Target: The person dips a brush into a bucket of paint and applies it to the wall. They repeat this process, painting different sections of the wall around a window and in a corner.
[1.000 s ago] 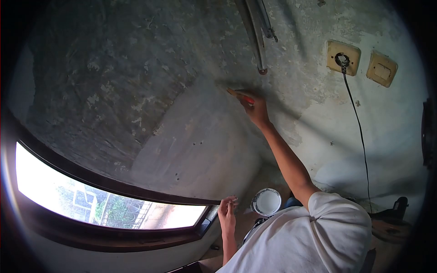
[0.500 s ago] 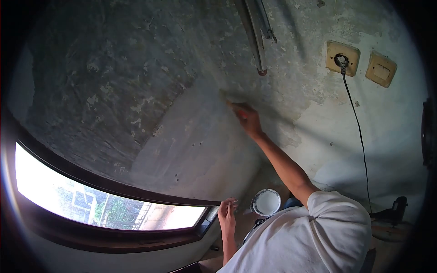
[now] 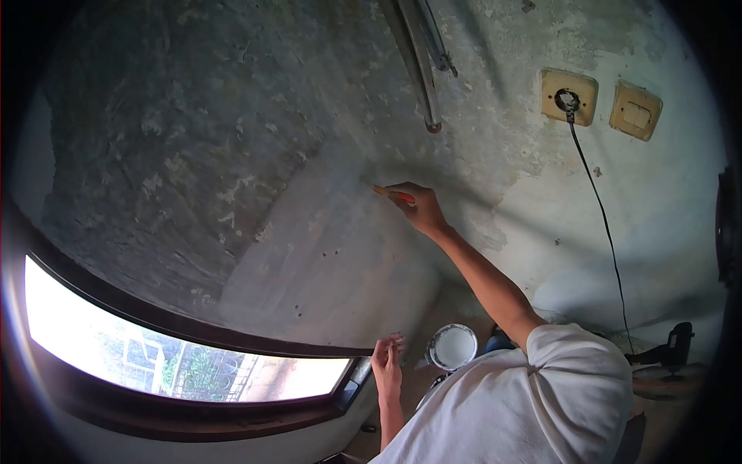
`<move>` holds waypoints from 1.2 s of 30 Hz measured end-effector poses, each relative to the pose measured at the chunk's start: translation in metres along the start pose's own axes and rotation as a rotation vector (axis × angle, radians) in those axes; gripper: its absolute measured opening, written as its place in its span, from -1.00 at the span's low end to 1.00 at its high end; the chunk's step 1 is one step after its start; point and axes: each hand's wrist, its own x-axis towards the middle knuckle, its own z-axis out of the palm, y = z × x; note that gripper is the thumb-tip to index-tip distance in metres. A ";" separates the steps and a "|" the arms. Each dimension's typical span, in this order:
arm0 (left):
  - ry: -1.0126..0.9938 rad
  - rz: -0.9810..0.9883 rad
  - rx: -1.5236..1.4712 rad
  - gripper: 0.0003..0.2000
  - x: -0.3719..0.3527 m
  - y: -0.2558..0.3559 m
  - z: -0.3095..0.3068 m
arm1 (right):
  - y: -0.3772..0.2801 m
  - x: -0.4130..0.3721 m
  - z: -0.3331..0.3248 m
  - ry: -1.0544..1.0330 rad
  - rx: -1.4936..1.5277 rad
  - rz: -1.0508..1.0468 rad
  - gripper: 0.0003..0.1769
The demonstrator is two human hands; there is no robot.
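Observation:
My right hand (image 3: 418, 209) is closed around a small brush (image 3: 380, 190) with a light tip and a red part on the handle. The brush tip is at the wall (image 3: 309, 232), near the corner where a pale smooth patch meets the darker, flaking surface. My left hand (image 3: 386, 359) is raised low in the view, beside the end of the window frame, its fingers bent together. Whether it holds something small I cannot make out.
A round white container (image 3: 453, 346) stands below my right arm. A socket (image 3: 568, 97) holds a plug with a hanging black cable, beside a switch (image 3: 636, 110). Metal brackets (image 3: 417, 69) hang above. A dark-framed window (image 3: 185, 363) is at lower left.
My right hand and the brush have moved slightly down and left along the wall. The view has tilted a little. My left hand keeps nearly the same pose.

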 end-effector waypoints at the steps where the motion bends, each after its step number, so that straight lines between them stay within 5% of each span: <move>1: -0.002 0.006 0.001 -0.77 0.002 -0.001 0.000 | -0.002 0.002 -0.004 0.031 0.028 -0.005 -0.65; 4: -0.010 -0.007 0.006 -0.77 0.001 0.001 0.002 | -0.017 0.016 0.001 0.225 0.021 -0.101 -0.65; 11: 0.040 0.014 0.010 -0.74 0.003 0.001 -0.004 | 0.028 -0.018 0.044 0.246 -0.127 -0.149 -0.60; 16: 0.065 -0.012 0.014 -0.72 -0.007 -0.004 -0.011 | 0.019 -0.029 0.035 0.197 -0.076 0.041 -0.64; 22: 0.131 0.000 -0.012 -0.72 -0.014 -0.010 -0.019 | -0.022 0.012 0.026 0.330 -0.178 -0.172 -0.69; 26: 0.138 0.011 -0.013 -0.75 -0.016 -0.003 -0.021 | 0.028 -0.011 0.048 0.251 -0.243 -0.165 -0.71; 31: 0.148 0.061 -0.056 -0.79 -0.013 -0.006 -0.024 | 0.065 -0.061 0.046 0.110 -0.340 -0.086 -0.71; 36: 0.153 0.009 -0.029 -0.80 -0.015 -0.009 -0.026 | 0.038 -0.037 0.058 0.207 -0.157 0.152 -0.76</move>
